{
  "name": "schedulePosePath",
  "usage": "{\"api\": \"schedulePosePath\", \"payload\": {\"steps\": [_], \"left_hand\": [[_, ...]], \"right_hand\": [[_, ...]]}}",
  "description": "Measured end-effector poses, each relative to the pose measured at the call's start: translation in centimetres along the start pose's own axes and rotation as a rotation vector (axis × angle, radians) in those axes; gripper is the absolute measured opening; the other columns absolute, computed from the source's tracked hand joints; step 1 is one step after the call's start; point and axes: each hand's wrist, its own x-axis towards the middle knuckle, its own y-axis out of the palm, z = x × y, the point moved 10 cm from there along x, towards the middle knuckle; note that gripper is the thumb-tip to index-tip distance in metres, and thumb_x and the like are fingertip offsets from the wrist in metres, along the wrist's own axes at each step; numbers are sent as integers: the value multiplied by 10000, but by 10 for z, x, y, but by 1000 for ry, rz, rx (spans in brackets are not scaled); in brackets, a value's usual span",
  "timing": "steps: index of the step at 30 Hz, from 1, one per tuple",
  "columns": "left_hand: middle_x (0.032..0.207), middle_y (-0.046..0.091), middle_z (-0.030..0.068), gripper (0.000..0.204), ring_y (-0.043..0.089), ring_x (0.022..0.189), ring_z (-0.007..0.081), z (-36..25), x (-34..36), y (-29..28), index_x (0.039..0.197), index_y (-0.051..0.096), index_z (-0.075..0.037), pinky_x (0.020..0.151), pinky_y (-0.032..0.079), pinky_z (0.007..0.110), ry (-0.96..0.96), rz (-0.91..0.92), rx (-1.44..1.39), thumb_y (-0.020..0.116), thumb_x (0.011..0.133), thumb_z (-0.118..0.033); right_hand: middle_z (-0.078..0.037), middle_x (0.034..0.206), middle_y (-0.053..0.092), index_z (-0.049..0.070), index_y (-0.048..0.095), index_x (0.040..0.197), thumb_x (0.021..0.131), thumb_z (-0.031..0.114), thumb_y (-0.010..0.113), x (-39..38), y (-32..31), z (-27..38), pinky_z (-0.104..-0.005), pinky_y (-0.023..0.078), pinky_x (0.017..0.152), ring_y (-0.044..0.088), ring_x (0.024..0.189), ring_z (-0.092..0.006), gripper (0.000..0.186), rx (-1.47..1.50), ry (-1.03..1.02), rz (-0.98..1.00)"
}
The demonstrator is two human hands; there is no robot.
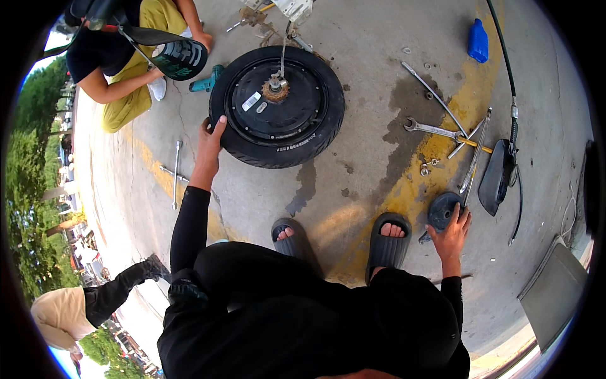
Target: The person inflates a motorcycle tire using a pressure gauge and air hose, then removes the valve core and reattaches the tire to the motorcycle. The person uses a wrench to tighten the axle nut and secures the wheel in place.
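A black scooter wheel [278, 107] with a hub motor and a rusty sprocket lies flat on the concrete. My left hand [209, 140] grips the tyre's left edge. My right hand [452, 232] rests on a round black disc-shaped part [442, 208] on the ground beside my right sandal. A cable runs from the wheel's axle up to a white box [293, 7] at the top edge.
Wrenches [432, 129], a long bar [435, 95], a screwdriver and small nuts lie right of the wheel. A blue bottle [478, 41] stands far right. A black panel [495, 177] with a hose lies near. A cross wrench [175, 174] lies left. Another person [120, 69] crouches top left.
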Motion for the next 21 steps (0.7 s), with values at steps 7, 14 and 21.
{"api": "schedulePosePath", "payload": {"steps": [7,14,21], "left_hand": [[1338,648,151,629,632,1208,268,31,32,21,1372,547,62,1069,481,398,-230,263,-431,754,923,-326],[1025,728,161,563,734,842,225,-113,-43,52,1163,633,131,765,602,323,2,169,-32,822,829,-281],[997,719,178,709,734,811,231,-178,-67,79,1128,622,170,700,594,333,69,31,143,856,797,-412]], "right_hand": [[-324,1565,266,22,294,1543,607,350,953,12,-8,13,-603,366,1126,233,1467,-515,1191,19,84,-26],[-338,1477,327,13,359,1498,588,274,933,6,-12,4,-585,364,1128,299,1398,-523,1107,94,49,-144],[-327,1488,326,28,363,1508,579,286,918,15,-30,23,-587,355,1128,291,1393,-538,1113,168,-109,-151]]}}
